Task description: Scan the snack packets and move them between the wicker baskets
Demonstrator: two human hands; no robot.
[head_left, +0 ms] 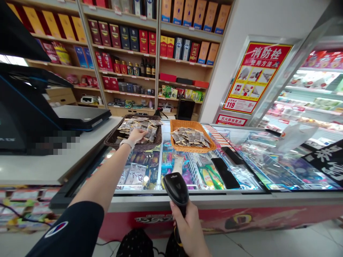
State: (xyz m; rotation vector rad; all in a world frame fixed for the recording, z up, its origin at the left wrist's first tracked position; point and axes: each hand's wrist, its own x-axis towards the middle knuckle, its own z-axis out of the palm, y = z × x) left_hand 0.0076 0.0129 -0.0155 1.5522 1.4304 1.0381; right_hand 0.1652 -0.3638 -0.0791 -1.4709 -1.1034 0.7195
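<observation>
My left hand (137, 136) reaches over the dark brown woven basket (114, 137), its fingers drawn together on one of the small flat clear packets (152, 132) heaped inside. Exactly which packet is between the fingertips is hard to make out. My right hand (189, 225) is wrapped around the handle of a black barcode scanner (176, 187), held upright in front of the freezer edge. Beside the dark basket stands an orange woven basket (209, 147) with a similar pile of packets (190, 137). Both baskets rest on the freezer's glass top.
Two black phones (225, 173) (232, 155) lie on the glass of the chest freezer (241, 200). A weighing scale (83, 116) and a dark checkout machine (26, 110) stand on the left counter (29, 171). Shelves of boxed bottles (124, 37) line the back.
</observation>
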